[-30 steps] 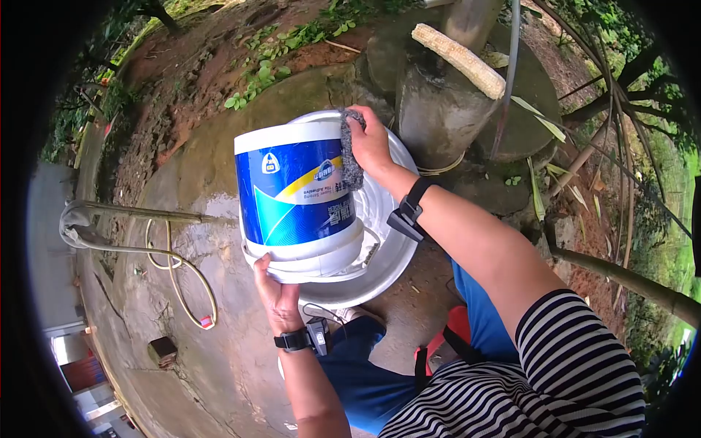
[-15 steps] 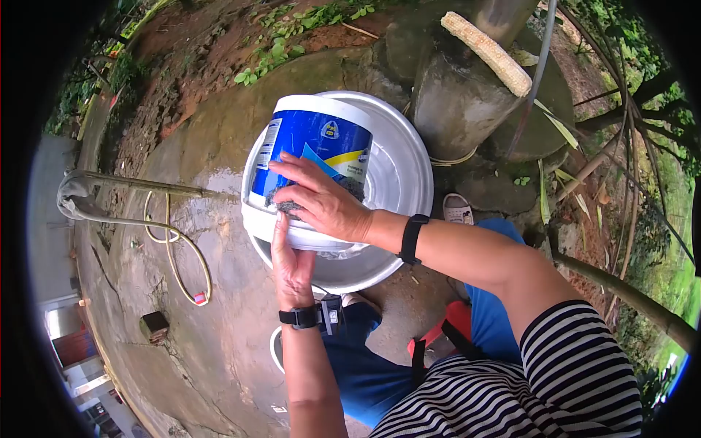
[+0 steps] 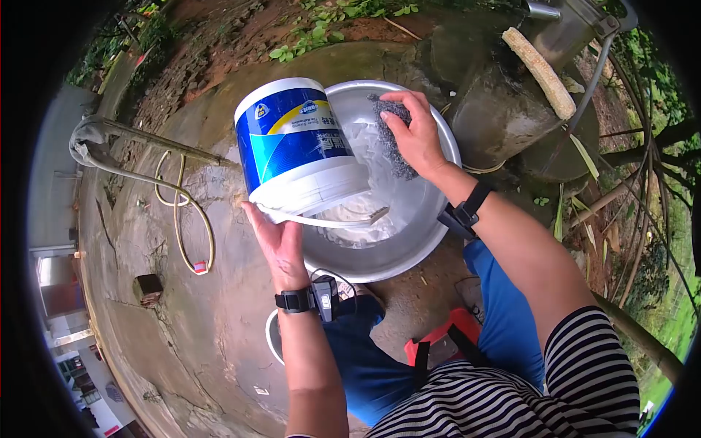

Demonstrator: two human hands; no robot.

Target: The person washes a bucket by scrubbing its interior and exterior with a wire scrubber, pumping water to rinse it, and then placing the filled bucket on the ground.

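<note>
The left grip (image 3: 281, 252) is holding the bucket (image 3: 292, 139) just beyond it, long axis slanting rim-first bodyward; the right grip (image 3: 421, 146) is clutching a scourer (image 3: 393, 142).

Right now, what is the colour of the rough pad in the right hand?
The rough pad is dark grey; the head view shows it best.

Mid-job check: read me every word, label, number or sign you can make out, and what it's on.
"Adhesive": small inverted print on the blue-and-white plastic bucket; the word before it looks like "Tile".
"TIGER": probable only, blurred, beside the large characters on the bucket.
Too blurred to read: those large characters, the bucket's triangular logo.
Too small to read: the white label on the left wrist device.
No legible numbers.
</note>
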